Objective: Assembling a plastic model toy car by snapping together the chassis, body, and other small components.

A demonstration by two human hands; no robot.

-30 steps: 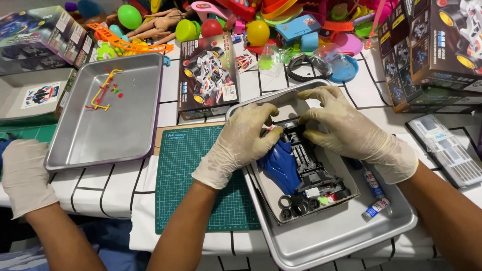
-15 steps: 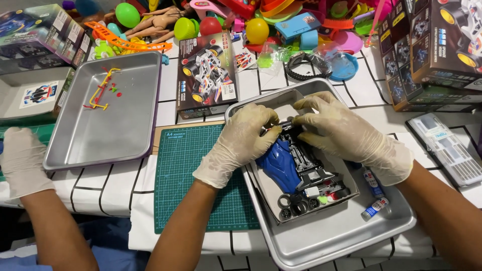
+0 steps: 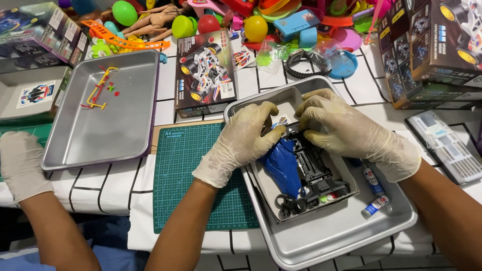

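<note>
- On the right tray (image 3: 351,241), inside a shallow box lid (image 3: 266,188), lies the black chassis (image 3: 314,168) we are working on, with a blue shell (image 3: 281,165) touching its left side.
- Our left hand (image 3: 241,143) rests over the shell's upper end, gloved fingers curled together and pinching a small white, red and blue piece (image 3: 280,122); what that piece is we cannot tell.
- Our right hand (image 3: 346,130) bears on the chassis's far end, fingers pressed close together and bent down onto it; the tips are hidden, so we cannot tell whether they pinch anything.
- We judge the chassis light and stiff, a thin plastic frame with fine ribs that could snap if twisted. The side rails look the safest hold, not the small fittings on top.
- The shell looks smooth and glossy, likely slippery under gloves; better taken by its edges.
- Long axis of the chassis: from the far left, under our hands, to the near right, slanted across the tray. The shell lies nearly parallel. Which end is the front we cannot tell.
- Loose black tyres (image 3: 288,203) sit at the lid's near end, just beside the chassis.
- Two small tubes (image 3: 374,193) lie in the tray right of the lid.
- A third gloved hand (image 3: 20,165) rests at the far left, well apart, beside the left tray (image 3: 100,145) and the green mat (image 3: 196,175).
</note>
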